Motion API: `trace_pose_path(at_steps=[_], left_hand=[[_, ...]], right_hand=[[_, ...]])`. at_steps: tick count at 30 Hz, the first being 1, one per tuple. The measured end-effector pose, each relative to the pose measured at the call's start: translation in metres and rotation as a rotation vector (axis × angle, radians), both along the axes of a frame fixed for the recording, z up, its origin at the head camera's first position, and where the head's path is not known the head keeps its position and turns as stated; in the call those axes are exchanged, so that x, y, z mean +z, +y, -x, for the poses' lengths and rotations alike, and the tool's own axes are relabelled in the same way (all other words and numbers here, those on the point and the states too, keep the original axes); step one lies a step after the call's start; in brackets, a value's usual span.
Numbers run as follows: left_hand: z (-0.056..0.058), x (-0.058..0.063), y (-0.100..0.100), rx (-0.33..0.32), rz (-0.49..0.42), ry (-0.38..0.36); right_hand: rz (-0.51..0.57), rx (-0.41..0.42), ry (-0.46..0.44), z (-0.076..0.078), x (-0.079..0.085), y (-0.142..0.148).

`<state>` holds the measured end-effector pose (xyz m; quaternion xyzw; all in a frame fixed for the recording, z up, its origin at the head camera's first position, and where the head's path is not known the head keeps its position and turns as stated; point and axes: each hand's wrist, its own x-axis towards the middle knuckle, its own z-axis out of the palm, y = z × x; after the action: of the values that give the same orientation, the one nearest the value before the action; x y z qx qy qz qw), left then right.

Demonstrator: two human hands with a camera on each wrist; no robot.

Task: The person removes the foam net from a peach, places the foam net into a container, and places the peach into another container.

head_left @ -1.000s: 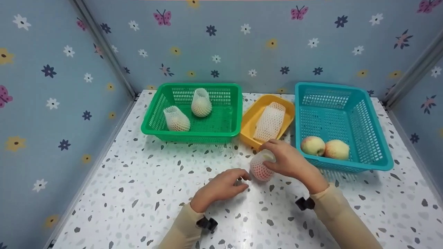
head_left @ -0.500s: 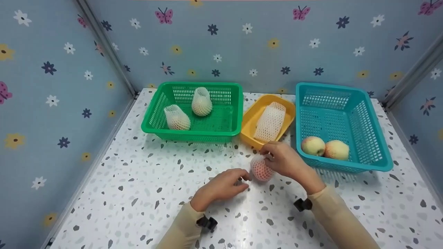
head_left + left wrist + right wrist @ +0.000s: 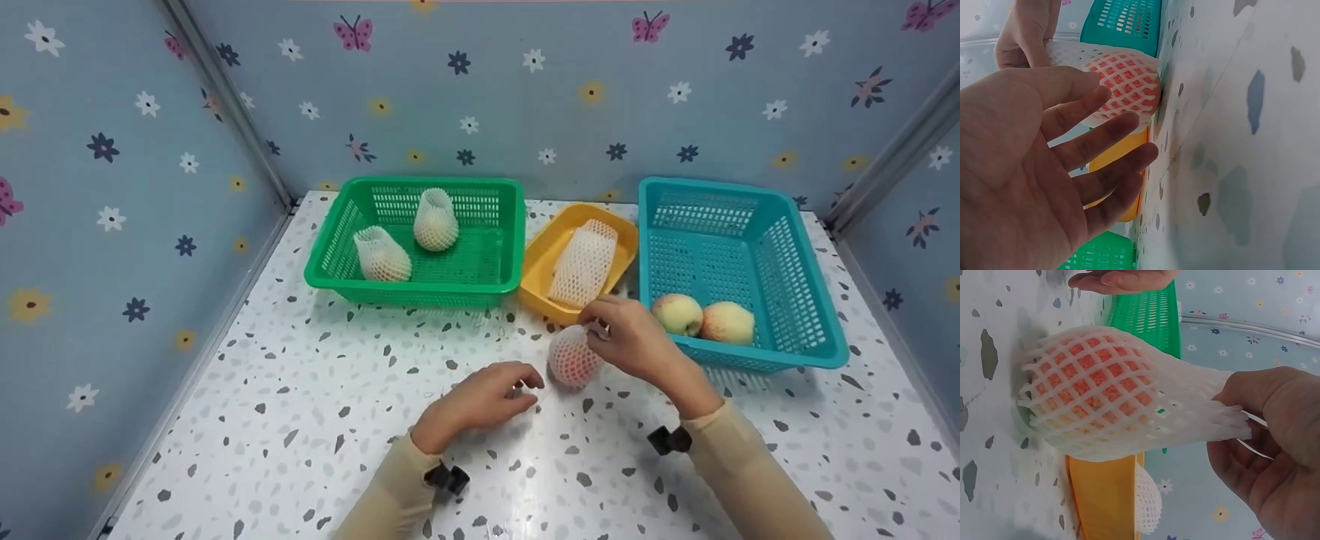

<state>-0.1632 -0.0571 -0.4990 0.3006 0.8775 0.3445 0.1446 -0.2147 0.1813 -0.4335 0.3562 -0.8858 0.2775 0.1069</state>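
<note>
A reddish apple [image 3: 1092, 377] sits inside a white foam net sleeve [image 3: 1176, 419] just above the speckled table. My right hand [image 3: 637, 341] pinches the gathered top of the sleeve between thumb and fingers, as the right wrist view shows. To the left of the apple, my left hand [image 3: 480, 401] hovers low with relaxed, slightly bent fingers and holds nothing. In the left wrist view its fingertips [image 3: 1148, 152] overlap the netted fruit, with the palm turned toward it.
A green basket [image 3: 412, 295] at the back left holds two netted fruits. The yellow tray [image 3: 534, 281] in the middle contains flat foam nets [image 3: 585, 262]. On the right, a teal basket [image 3: 817, 300] has two bare apples [image 3: 677, 313] near its front. Patterned walls enclose the table.
My right hand has shifted its grip to the sleeve's top and moved slightly right, the netted apple moving with it. The left hand has stayed almost still.
</note>
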Motion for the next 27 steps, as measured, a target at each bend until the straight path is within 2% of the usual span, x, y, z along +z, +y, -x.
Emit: trace_pose_path(at_steps=[10,19,27], left_hand=[[0.002,0.006,-0.003,-0.001,-0.001,0.053],[0.002,0.007,-0.004,-0.019,-0.023,0.033],[0.008,0.01,-0.004,-0.02,-0.018,0.051]], right_hand=[[0.049,-0.016,0.035,-0.009,0.011,0.013],[0.05,-0.003,0.099,-0.021,0.022,0.033],[0.084,0.017,0.158,-0.032,0.032,0.05]])
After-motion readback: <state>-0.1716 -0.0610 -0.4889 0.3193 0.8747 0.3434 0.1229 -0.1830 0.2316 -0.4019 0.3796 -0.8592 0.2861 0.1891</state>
